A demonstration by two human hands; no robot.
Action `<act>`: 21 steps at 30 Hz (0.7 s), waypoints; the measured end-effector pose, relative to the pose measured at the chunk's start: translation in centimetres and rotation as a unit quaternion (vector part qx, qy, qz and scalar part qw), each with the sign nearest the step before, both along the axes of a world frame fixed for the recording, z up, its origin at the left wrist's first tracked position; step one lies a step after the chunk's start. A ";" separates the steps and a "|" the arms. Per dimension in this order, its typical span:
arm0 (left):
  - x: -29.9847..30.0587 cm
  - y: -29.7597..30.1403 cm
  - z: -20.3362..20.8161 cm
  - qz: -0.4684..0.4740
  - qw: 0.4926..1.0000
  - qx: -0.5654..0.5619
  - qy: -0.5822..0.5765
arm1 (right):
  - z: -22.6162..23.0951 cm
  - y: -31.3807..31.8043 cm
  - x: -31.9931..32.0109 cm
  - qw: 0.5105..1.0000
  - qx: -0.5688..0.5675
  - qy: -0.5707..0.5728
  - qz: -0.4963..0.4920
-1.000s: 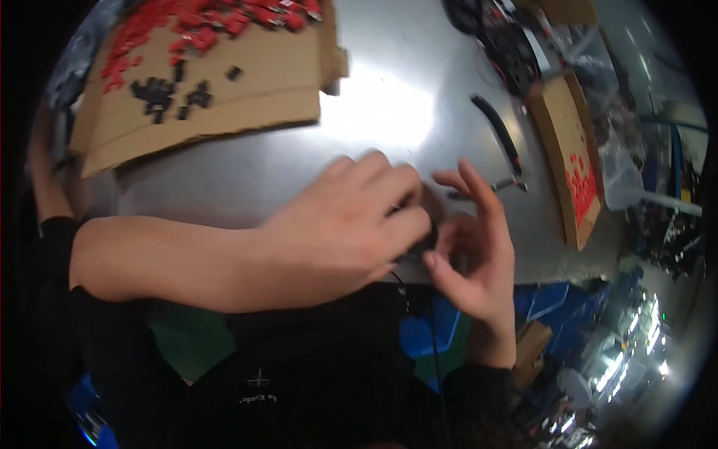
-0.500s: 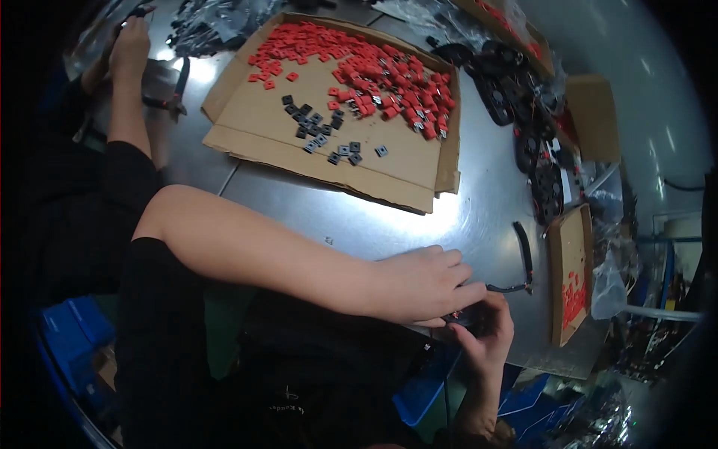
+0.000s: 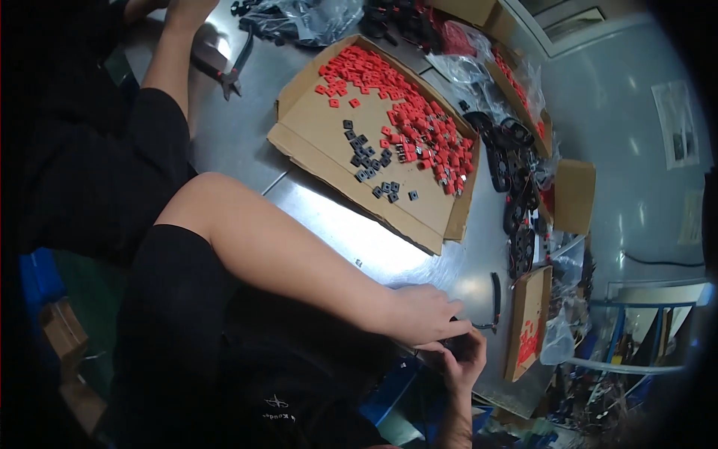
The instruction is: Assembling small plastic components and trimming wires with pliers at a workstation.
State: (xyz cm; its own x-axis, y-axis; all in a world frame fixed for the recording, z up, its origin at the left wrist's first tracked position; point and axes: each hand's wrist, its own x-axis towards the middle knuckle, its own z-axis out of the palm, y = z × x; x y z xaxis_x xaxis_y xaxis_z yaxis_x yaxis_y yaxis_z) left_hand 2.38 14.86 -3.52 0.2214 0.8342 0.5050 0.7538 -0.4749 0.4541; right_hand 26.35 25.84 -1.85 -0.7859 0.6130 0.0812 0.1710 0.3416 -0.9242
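Observation:
My left hand (image 3: 420, 317) reaches across from the left, its fingers bent and closed over a small dark part at the table's near edge. Facing it, my right hand (image 3: 468, 362) curls its thumb and fingers around the same spot. The two hands meet fingertip to fingertip. Most of what they hold is hidden between them, so I cannot tell its kind. Just beyond the fingers lies a pair of cutters with dark handles (image 3: 496, 301). A tiny metal piece (image 3: 359, 263) rests on the table beyond my left forearm.
A shallow cardboard tray (image 3: 329, 168) holds red plugs (image 3: 437, 138), flat red pieces and black square pieces (image 3: 366, 153). Black parts (image 3: 516, 194) and a smaller box (image 3: 516, 359) line the right side. At upper left are a co-worker's arm (image 3: 168, 67) and pliers (image 3: 230, 78).
The whole view has turned and shifted, so the tray now appears lower and further right. My hands stay together around the dark part, with only slight finger movement.

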 end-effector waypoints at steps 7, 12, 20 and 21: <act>0.7 0.0 0.2 -0.018 0.999 -0.028 -0.038 | 12.7 5.9 -10.6 0.930 0.260 -0.143 0.219; 0.1 -0.4 0.0 -0.005 1.000 -0.014 -0.020 | 11.6 2.5 -31.7 0.854 0.436 -0.080 0.273; 1.0 0.5 -0.5 -0.021 0.999 -0.023 -0.022 | 5.3 1.5 -44.9 0.813 0.500 -0.126 0.271; 0.9 0.3 -0.5 -0.021 0.999 -0.025 -0.024 | 5.0 1.3 -45.0 0.808 0.509 -0.106 0.276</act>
